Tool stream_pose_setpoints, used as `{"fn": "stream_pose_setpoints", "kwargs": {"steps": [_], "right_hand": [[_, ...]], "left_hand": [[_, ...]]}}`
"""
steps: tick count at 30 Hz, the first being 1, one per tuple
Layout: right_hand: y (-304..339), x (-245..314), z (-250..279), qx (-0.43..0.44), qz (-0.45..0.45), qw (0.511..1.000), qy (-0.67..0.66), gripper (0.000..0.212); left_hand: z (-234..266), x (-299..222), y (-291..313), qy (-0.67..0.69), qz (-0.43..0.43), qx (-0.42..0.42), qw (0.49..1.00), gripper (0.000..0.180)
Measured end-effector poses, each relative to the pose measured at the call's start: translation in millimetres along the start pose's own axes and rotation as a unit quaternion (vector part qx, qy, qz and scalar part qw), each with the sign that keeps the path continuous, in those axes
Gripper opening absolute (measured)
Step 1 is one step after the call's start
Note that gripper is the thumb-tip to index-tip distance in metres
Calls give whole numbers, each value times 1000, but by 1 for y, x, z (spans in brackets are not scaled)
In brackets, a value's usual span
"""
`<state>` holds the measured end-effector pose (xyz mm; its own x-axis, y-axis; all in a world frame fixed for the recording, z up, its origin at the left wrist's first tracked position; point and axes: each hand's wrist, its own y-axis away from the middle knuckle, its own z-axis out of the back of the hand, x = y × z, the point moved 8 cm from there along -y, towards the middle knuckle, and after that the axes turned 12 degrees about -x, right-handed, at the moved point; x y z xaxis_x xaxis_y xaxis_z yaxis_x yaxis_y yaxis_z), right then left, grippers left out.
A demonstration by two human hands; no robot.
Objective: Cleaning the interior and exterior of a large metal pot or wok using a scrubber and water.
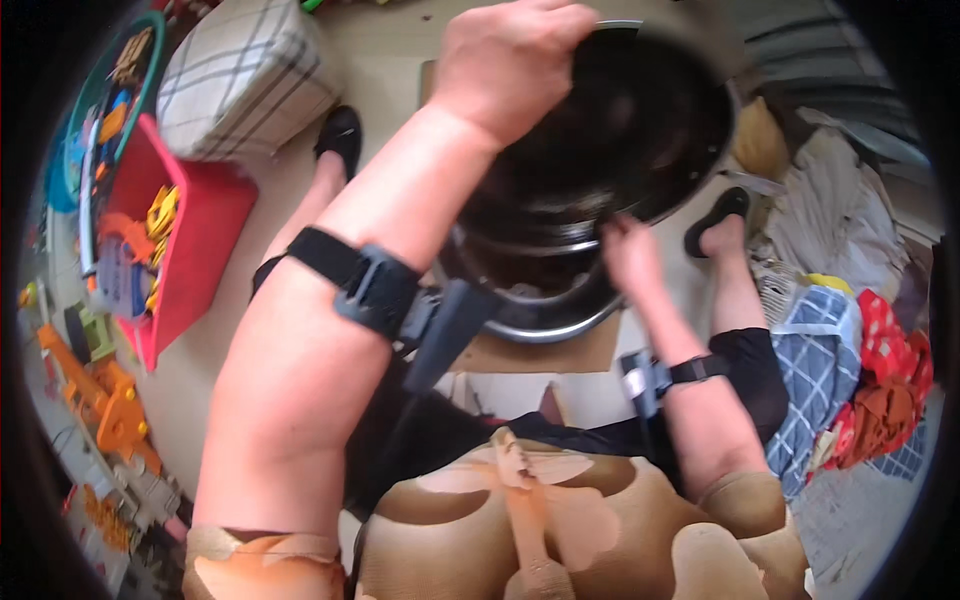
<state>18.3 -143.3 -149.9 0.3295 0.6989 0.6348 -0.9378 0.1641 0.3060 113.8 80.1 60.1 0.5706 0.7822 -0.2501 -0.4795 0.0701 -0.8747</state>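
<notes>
A large dark round pan [620, 120] with a shiny metal rim is raised and tilted in front of me. My left hand [516, 70] is closed at its far left rim, held high. At the near rim, my right hand [635, 262] has its fingers bent around the edge. Partly covered by the raised pan, a second round vessel with a wide silver rim [550, 330] rests below on a brown board [545, 356]. Most of that lower vessel's inside is hidden.
To the left stand a red bin [205, 240] of toys, a teal basket [150, 80] and an orange toy [115, 405]. A checked cushion-like block [245, 80] lies at the far left. Piled cloths [825, 350] lie on the right, near my black shoe [722, 218].
</notes>
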Motion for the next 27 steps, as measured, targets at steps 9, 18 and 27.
{"fn": "stream_pose_setpoints", "kwargs": {"steps": [9,18,27], "right_hand": [[0,11,12,-54,1,997,62,32],[-1,32,-2,-31,39,998,44,26],[-15,36,-1,-8,44,999,-23,28]], "left_hand": [[8,-12,-10,43,22,31,998,16],[3,6,7,-23,21,32,999,18],[12,-7,-4,59,16,9,998,15]]}}
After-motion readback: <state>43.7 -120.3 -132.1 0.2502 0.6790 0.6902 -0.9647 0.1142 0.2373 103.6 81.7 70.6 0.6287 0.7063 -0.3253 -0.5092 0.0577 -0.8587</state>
